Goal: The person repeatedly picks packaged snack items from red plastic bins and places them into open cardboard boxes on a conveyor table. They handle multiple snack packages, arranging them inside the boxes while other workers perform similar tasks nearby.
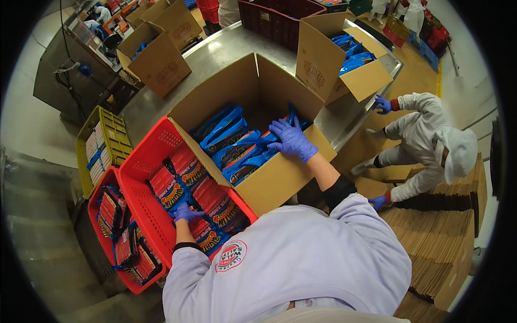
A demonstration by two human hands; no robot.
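Standing on the steel table (226, 51), an open cardboard box (280, 177) holds rows of blue snack packets (237, 145); the right hand (292, 139), fingers spread, presses flat on them. Beside it, in the red crate (156, 145), the left hand (186, 213) grips a red-and-blue packet (175, 196).

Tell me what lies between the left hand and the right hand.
In the head view, the cardboard box's near wall and red-and-blue packets in the red crate separate left hand from right hand.
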